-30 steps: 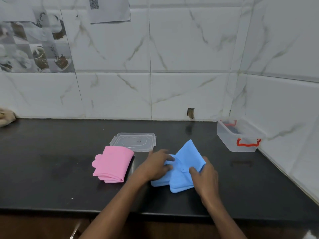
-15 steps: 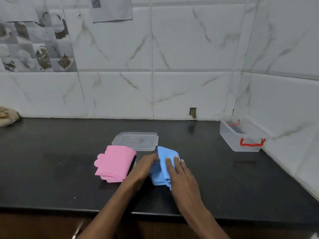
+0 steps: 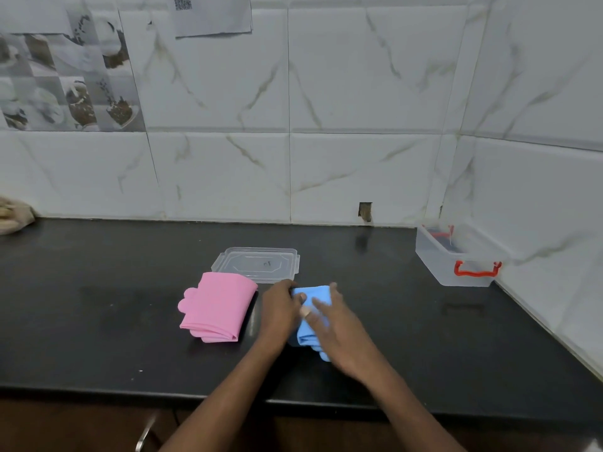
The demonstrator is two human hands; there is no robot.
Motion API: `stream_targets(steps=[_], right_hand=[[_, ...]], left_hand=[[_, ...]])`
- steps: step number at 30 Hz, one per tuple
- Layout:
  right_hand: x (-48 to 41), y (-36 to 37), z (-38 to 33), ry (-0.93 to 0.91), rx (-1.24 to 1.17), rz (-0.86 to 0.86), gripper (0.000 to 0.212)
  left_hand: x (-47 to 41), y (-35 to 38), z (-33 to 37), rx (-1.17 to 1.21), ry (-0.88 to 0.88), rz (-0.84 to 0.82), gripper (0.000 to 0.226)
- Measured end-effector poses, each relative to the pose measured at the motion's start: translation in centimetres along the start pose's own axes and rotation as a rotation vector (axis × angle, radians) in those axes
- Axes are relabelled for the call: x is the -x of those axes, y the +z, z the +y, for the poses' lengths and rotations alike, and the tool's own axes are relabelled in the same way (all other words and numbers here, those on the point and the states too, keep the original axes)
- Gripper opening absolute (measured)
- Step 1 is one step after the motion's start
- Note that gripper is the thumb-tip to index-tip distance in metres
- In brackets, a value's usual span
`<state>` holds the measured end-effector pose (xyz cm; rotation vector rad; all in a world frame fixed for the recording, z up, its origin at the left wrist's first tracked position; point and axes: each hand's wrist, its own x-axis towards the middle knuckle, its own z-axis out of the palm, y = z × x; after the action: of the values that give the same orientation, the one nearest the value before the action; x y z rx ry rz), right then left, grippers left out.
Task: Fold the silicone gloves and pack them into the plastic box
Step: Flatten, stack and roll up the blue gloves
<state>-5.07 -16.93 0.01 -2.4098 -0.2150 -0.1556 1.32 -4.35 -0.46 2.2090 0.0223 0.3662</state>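
A blue silicone glove (image 3: 316,294), folded into a narrow bundle, lies on the black counter (image 3: 98,305) between my hands. My left hand (image 3: 280,309) holds its left edge, thumb on top and fingers curled at the far corner. Over the top of the bundle, my right hand (image 3: 337,327) lies flat with straight fingers and presses it down. A pink silicone glove (image 3: 217,306) rests folded just to the left. The clear plastic box (image 3: 456,267) with red handles stands open at the back right, by the wall corner. Both hands are far from it.
The box's clear lid (image 3: 257,264) lies flat behind the two gloves. A beige cloth (image 3: 13,215) sits at the far left against the tiled wall. The counter's front edge runs just below my forearms.
The blue glove went from a spread shape to a narrow bundle. My right hand swept left over it and now lies flat on top. My left hand stayed at its left edge.
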Motion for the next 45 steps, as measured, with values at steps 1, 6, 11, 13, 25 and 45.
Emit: stream_targets(steps=[1, 6, 11, 13, 25, 45], right_hand=[[-0.4, -0.6, 0.2, 0.074, -0.023, 0.135, 0.048], [-1.9, -1.7, 0.8, 0.367, -0.093, 0.165, 0.035], [-3.3, -2.7, 0.1, 0.465, -0.668, 0.018, 0.042], [-3.3, -2.6, -0.2, 0.46, -0.847, -0.041, 0.052], [-4.9, -2.3, -4.5, 0.29, -1.311, 0.026, 0.044], [-6.3, 1.9, -3.5, 0.298, -0.711, -0.14, 0.021]], left_hand=[[0.2, 0.2, 0.2, -0.007, 0.01, 0.003, 0.023], [1.0, 0.8, 0.4, 0.043, 0.015, -0.019, 0.019], [1.1, 0.6, 0.1, 0.169, -0.008, -0.033, 0.036], [0.8, 0.3, -0.2, 0.167, 0.0, -0.026, 0.04], [-1.4, -8.8, 1.2, 1.176, -0.606, -0.608, 0.038], [-6.4, -17.7, -9.3, 0.69, -0.696, -0.413, 0.051]])
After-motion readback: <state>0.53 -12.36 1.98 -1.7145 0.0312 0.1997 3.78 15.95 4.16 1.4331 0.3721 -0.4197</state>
